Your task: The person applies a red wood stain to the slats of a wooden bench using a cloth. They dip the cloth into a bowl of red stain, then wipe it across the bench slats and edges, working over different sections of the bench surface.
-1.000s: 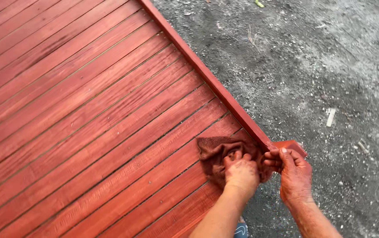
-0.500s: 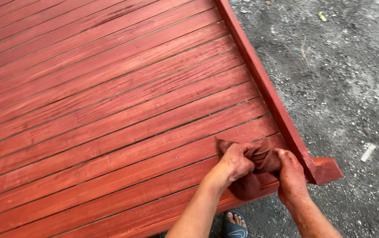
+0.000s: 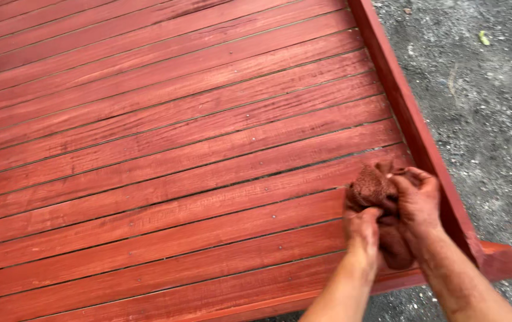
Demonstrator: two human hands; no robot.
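Here, the left hand [image 3: 363, 229] and right hand [image 3: 418, 200] both clutch 1 bunched, stained rag [image 3: 374, 188] above the red slatted wooden panel [image 3: 166, 149], beside its raised edge rail [image 3: 408, 122].

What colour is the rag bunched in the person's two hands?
Reddish-brown, stained like the boards; the rag shows best in the head view.

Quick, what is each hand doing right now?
Left hand: closed on the bunched reddish-brown stained cloth.
Right hand: closed on the same cloth, above the red slatted wooden panel.
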